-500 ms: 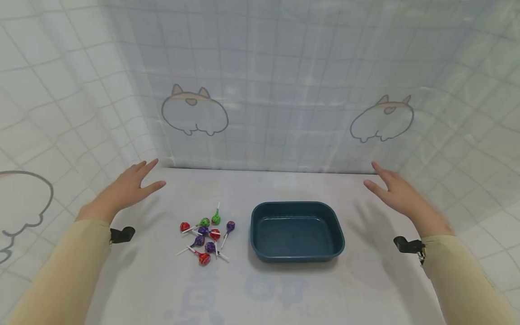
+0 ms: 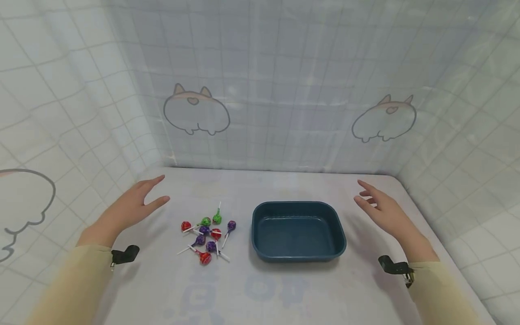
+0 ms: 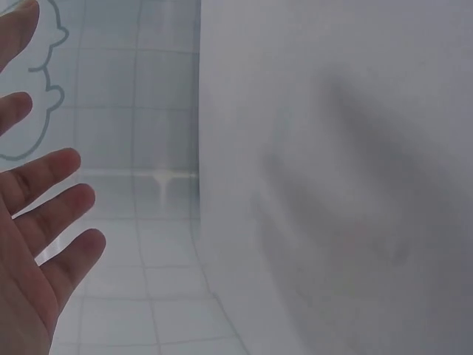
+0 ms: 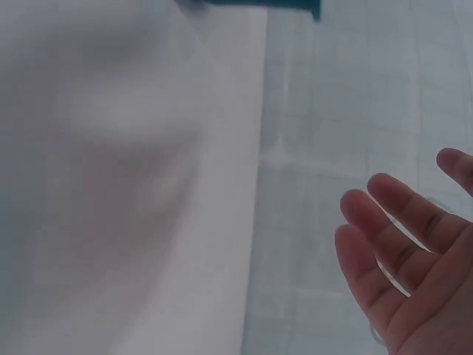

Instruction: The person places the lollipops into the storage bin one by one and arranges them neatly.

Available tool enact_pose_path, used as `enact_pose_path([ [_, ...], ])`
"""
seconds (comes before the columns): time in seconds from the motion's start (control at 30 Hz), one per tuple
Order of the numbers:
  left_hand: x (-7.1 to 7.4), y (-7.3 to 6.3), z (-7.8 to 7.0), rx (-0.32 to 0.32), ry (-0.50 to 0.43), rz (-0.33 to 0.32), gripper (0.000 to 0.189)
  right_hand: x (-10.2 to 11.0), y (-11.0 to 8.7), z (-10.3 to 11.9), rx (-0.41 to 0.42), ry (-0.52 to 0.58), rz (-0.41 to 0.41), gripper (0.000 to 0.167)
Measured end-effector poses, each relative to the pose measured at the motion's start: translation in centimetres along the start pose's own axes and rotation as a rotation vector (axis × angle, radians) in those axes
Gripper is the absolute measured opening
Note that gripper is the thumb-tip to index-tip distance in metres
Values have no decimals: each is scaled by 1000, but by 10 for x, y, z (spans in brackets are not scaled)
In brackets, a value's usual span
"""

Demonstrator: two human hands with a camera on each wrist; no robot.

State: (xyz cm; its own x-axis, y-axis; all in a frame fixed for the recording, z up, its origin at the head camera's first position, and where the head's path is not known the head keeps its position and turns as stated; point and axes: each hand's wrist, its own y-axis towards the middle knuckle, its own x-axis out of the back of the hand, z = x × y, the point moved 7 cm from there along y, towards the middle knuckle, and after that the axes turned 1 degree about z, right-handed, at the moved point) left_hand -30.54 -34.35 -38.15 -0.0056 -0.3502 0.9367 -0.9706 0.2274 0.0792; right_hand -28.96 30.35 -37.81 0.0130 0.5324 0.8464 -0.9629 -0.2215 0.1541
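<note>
My left hand point(image 2: 129, 210) hovers over the left side of the table with nothing in it, fingers extended and thumb apart. To its right lies a loose cluster of wrapped lollipops, among them a green lollipop point(image 2: 217, 219), a purple lollipop point(image 2: 231, 225) and a red lollipop point(image 2: 205, 258), their white sticks pointing various ways. A dark blue rectangular tray point(image 2: 298, 259) sits right of them. Beyond the tray's right side, my right hand point(image 2: 387, 212) is held above the table, also bare, its fingers loosely bent. Both wrist views show relaxed, spread fingers.
A white table point(image 2: 260, 311) with faint printed marks lies under everything. Grid-patterned curtain point(image 2: 290, 90) stands behind it and along both sides, with cartoon animal drawings. Black wrist mounts point(image 2: 126, 255) stick out inward from the sleeves.
Both hands have come lower toward the table, and the right hand has shifted inward toward the tray. Its fingers are a little more bent. The lollipops and tray stay in place.
</note>
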Motion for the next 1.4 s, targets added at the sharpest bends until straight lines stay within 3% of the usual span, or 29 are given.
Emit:
enact_pose_path([
  [0.37, -24, -18, -11, -37, -70, -40, 73, -31, -23, 3, -32, 51, 4, 65],
  [0.8, -55, -45, -28, -75, -138, -63, 49, -66, -37, -1, -109, 220, 37, 54],
  [0.97, -67, -45, -31, -79, -159, -83, 44, -72, -38, 0, -136, 273, 56, 55],
  [1.13, -75, -42, -23, -39, -166, -97, 43, -75, -38, 3, -168, 304, 69, 55],
  [1.4, -88, -38, -15, 16, -199, -40, 47, -81, -41, 6, -215, 351, 65, 54],
])
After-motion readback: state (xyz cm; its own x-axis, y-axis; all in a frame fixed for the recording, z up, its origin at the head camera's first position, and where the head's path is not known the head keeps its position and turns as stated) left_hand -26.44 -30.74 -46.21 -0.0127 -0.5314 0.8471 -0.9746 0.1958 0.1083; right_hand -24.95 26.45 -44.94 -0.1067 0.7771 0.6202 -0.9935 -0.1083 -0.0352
